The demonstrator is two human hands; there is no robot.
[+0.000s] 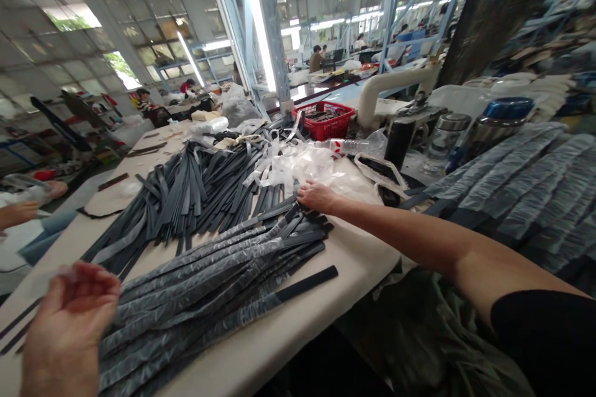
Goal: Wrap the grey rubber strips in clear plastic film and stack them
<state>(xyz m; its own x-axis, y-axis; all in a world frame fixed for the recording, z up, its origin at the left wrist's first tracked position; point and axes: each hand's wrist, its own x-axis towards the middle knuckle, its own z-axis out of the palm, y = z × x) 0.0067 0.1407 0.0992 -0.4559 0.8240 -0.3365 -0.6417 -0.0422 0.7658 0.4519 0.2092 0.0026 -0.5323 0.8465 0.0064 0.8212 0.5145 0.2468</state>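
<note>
Dark grey flat strips sleeved in clear plastic (200, 285) lie in a bundle across the near part of the table. At the bundle's left end, my left hand (69, 322) is raised, its fingers loosely curled and apart from the thumb, with nothing visible in it. My right hand (319, 197) reaches to the far right end, its fingers closed on the tip of a dark strip (274, 209). Just beyond those fingers is a heap of thin white plastic (298, 164). A large pile of unsleeved dark strips (186, 192) spreads behind the bundle.
A red basket (326, 121) holds dark pieces at the back. On the right are a clear bottle (354, 144), a blue-lidded flask (500, 121), a glass jar (444, 139) and more sleeved strips (526, 180). Another person's hands (23, 214) show at the left edge.
</note>
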